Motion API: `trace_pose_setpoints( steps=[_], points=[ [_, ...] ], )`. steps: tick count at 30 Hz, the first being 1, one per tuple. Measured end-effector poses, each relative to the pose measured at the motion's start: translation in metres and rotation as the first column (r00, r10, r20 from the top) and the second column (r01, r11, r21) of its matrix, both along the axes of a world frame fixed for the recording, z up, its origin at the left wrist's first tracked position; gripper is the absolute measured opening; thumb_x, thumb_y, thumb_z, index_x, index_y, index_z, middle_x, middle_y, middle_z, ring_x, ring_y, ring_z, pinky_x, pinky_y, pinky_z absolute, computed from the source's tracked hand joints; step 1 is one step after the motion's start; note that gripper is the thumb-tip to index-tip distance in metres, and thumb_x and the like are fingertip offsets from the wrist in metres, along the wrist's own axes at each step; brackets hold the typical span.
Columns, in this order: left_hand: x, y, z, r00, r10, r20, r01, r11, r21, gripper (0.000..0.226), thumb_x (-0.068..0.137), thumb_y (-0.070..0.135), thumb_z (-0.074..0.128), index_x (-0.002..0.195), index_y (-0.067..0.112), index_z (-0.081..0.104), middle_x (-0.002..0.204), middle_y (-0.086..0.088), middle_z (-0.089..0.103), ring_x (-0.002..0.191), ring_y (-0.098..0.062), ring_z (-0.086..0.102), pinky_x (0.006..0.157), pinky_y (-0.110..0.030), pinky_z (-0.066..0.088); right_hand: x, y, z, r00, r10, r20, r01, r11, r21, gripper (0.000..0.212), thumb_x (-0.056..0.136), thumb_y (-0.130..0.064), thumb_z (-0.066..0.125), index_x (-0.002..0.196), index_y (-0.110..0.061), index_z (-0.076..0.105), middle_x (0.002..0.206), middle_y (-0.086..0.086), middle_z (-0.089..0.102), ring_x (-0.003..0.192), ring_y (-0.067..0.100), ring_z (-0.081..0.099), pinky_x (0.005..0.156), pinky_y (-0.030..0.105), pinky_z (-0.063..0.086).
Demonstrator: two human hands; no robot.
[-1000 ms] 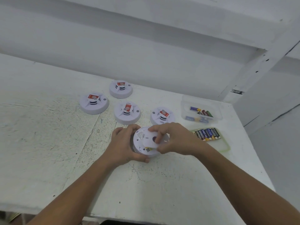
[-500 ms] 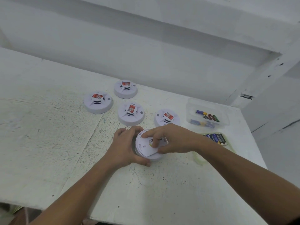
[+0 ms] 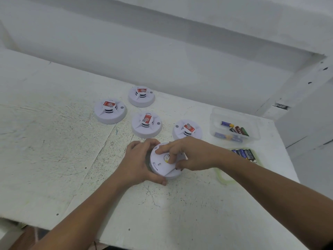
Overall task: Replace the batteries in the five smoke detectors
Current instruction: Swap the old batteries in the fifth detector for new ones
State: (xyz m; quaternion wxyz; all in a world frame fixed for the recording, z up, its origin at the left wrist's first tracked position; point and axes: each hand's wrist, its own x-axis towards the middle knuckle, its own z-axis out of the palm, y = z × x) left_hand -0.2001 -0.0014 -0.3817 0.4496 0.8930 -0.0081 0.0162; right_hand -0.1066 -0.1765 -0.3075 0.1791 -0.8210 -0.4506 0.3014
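A white round smoke detector (image 3: 162, 165) lies upside down on the white table (image 3: 54, 150), its back cover tilted up at the near right edge. My left hand (image 3: 138, 163) grips the detector's left side, thumb at the near rim. My right hand (image 3: 191, 156) holds the back cover, fingers on top and thumb under its edge. Several other detectors stand dome-up behind: one far left (image 3: 110, 110), one at the back (image 3: 141, 96), one in the middle (image 3: 146, 124) and one just behind my right hand (image 3: 187, 129).
A clear plastic tub (image 3: 234, 129) at the right holds several loose batteries. Nearer, a green-rimmed lid (image 3: 223, 177) carries a row of dark batteries (image 3: 245, 154), partly hidden by my right forearm. A white wall rises behind the table; the table edge runs along the near left.
The back cover has come down over the detector's body, hiding most of its inside. My right hand's fingers now lie on top of the cover. The camera view shifted slightly.
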Motion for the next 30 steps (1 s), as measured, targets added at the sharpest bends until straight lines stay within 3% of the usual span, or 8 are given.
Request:
trace_pose_setpoints(
  steps=[10, 19, 23, 25, 28, 30],
  points=[
    [0.000, -0.002, 0.001, 1.000, 0.012, -0.001, -0.012, 1.000, 0.013, 0.100, 0.031, 0.048, 0.095, 0.117, 0.035, 0.047, 0.107, 0.032, 0.057, 0.108, 0.031, 0.020, 0.097, -0.007, 0.010, 0.006, -0.003, -0.002, 0.999, 0.021, -0.036, -0.020, 1.000, 0.015, 0.014, 0.079, 0.000, 0.067, 0.087, -0.010, 0.066, 0.137, -0.012, 0.053, 0.132, 0.006, 0.040, 0.105, 0.027, 0.039],
    [0.002, -0.001, -0.002, 0.999, 0.028, -0.018, -0.027, 0.998, 0.064, 0.101, 0.030, 0.051, 0.094, 0.117, 0.037, 0.045, 0.108, 0.034, 0.054, 0.111, 0.029, 0.017, 0.098, -0.007, 0.010, 0.009, -0.004, -0.008, 0.997, 0.069, -0.029, -0.068, 0.997, 0.037, 0.017, 0.079, 0.004, 0.065, 0.089, -0.010, 0.065, 0.139, -0.008, 0.052, 0.136, 0.010, 0.036, 0.110, 0.034, 0.035],
    [0.003, -0.001, -0.002, 1.000, 0.022, -0.019, -0.021, 0.998, 0.061, 0.101, 0.029, 0.054, 0.093, 0.117, 0.039, 0.045, 0.107, 0.036, 0.051, 0.111, 0.030, 0.017, 0.099, -0.012, 0.015, 0.009, -0.007, -0.015, 0.998, 0.060, -0.009, -0.059, 0.993, 0.106, 0.014, 0.077, 0.003, 0.063, 0.087, -0.008, 0.064, 0.137, -0.009, 0.054, 0.133, 0.010, 0.041, 0.105, 0.035, 0.040],
    [0.003, -0.001, -0.003, 1.000, 0.026, -0.009, -0.025, 0.998, 0.056, 0.101, 0.027, 0.060, 0.088, 0.116, 0.039, 0.045, 0.109, 0.036, 0.051, 0.111, 0.030, 0.016, 0.100, -0.014, 0.017, 0.008, -0.008, -0.018, 0.998, 0.059, 0.008, -0.060, 0.987, 0.152, 0.005, 0.080, -0.006, 0.066, 0.085, -0.005, 0.065, 0.136, -0.011, 0.055, 0.128, 0.008, 0.045, 0.098, 0.030, 0.044],
    [0.003, -0.001, -0.004, 0.999, 0.031, 0.013, -0.031, 0.998, 0.050, 0.103, 0.025, 0.066, 0.082, 0.118, 0.041, 0.045, 0.110, 0.036, 0.050, 0.112, 0.030, 0.016, 0.101, -0.015, 0.017, 0.006, -0.008, -0.022, 0.998, 0.054, 0.045, -0.061, 0.985, 0.163, 0.014, 0.084, -0.018, 0.068, 0.088, -0.005, 0.066, 0.134, -0.019, 0.053, 0.117, -0.002, 0.049, 0.092, 0.018, 0.042],
    [0.004, -0.001, -0.005, 0.999, 0.005, 0.038, -0.008, 0.997, 0.075, 0.105, 0.027, 0.067, 0.083, 0.122, 0.044, 0.047, 0.109, 0.035, 0.054, 0.113, 0.025, 0.025, 0.102, -0.013, 0.012, 0.003, -0.007, -0.023, 0.997, 0.046, 0.061, -0.055, 0.987, 0.150, 0.023, 0.085, -0.019, 0.068, 0.101, -0.004, 0.067, 0.125, -0.026, 0.055, 0.106, -0.011, 0.048, 0.092, 0.006, 0.035]
  ],
)
